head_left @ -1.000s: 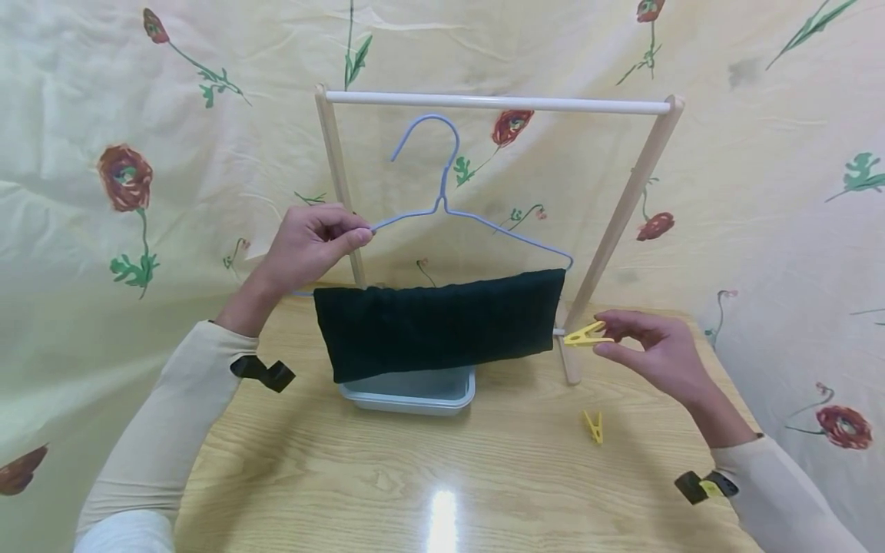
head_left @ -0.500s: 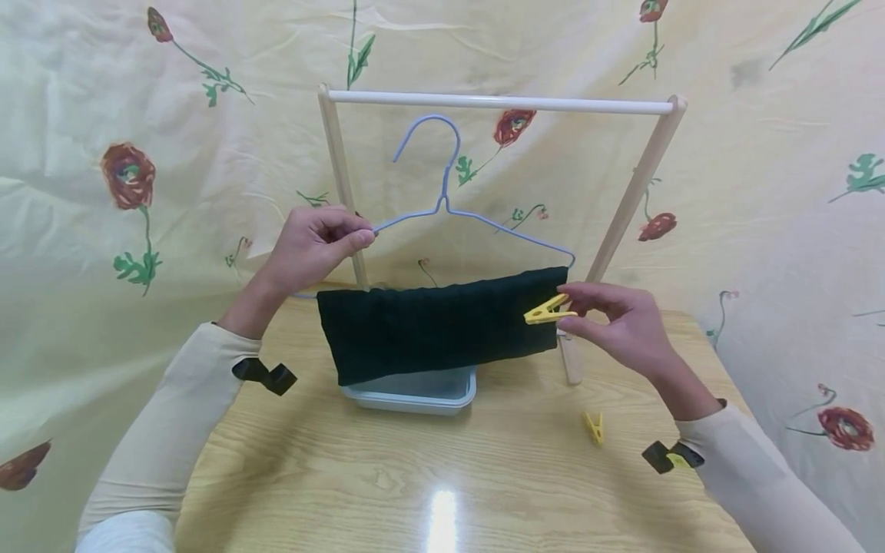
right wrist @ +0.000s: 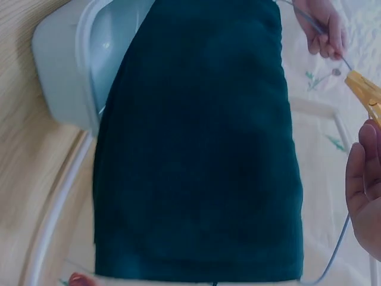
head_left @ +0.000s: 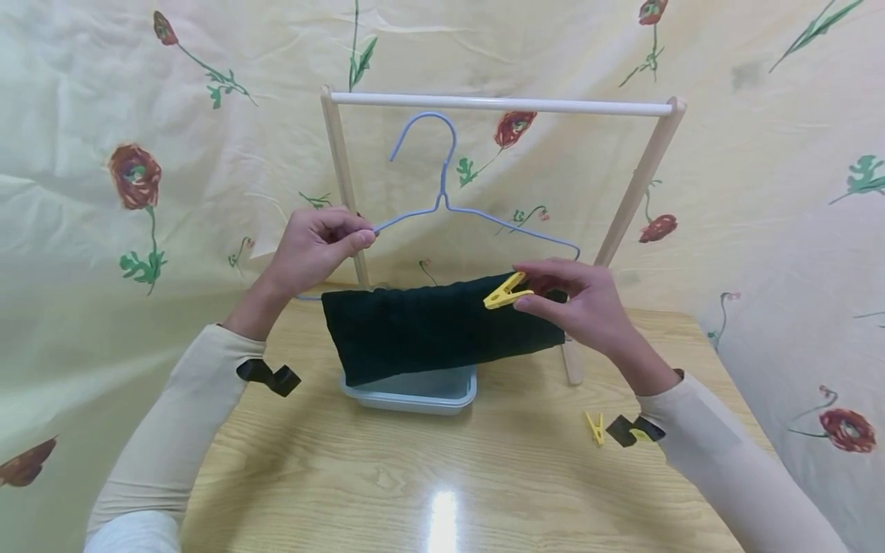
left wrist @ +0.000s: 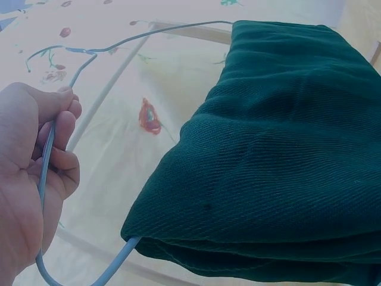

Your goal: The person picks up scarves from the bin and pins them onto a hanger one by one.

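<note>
My left hand (head_left: 318, 242) pinches the left shoulder of a blue wire hanger (head_left: 477, 211), seen also in the left wrist view, where the wire passes along the palm. A dark green cloth (head_left: 429, 330) hangs folded over the hanger's lower bar. In front of the cloth's right part, my right hand (head_left: 581, 299) holds a yellow clothespin (head_left: 506, 292) between thumb and fingers. The clothespin (right wrist: 364, 90) shows at the right edge of the right wrist view, beside the cloth (right wrist: 202, 143). Whether it touches the cloth I cannot tell.
Behind the hanger stands a wooden rack with a white rod (head_left: 498, 102). A pale blue basin (head_left: 415, 403) sits under the cloth on the wooden table (head_left: 359, 476). Another yellow clothespin (head_left: 594, 428) lies at the right. A floral curtain (head_left: 228, 169) closes off the back.
My right hand has moved left and slightly up with the clothespin, from beside the cloth's right end to in front of it. My left hand keeps its grip on the hanger.
</note>
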Motion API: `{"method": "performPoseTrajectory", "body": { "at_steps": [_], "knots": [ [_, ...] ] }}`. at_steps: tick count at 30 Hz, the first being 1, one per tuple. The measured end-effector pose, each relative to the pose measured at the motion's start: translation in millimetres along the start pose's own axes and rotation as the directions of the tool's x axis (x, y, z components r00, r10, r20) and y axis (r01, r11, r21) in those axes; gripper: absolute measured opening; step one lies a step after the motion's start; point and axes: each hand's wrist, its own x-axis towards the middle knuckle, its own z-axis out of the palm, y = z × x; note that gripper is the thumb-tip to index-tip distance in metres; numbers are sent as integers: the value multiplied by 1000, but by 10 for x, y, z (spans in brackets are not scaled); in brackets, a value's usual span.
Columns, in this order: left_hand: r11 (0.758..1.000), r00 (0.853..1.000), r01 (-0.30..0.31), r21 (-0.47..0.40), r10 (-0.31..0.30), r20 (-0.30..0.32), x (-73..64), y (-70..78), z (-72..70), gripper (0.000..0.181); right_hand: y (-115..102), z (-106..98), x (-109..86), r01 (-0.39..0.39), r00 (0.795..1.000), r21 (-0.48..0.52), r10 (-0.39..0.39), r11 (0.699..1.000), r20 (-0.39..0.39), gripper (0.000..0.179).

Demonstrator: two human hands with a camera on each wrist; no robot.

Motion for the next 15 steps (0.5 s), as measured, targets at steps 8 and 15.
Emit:
{"method": "performPoseTrajectory", "body": {
  "at_steps": [8,15],
  "knots": [
    [1000,1000,-12,-2,12,-13,16,-41,31,8,-106,200,213,19,999,-24,-18,1000,45,44],
    [1000,1000,-9,-22,9,-30,46,-41,80,7,-217,434,372,35,997,-9,-35,999,69,42]
  ]
}}
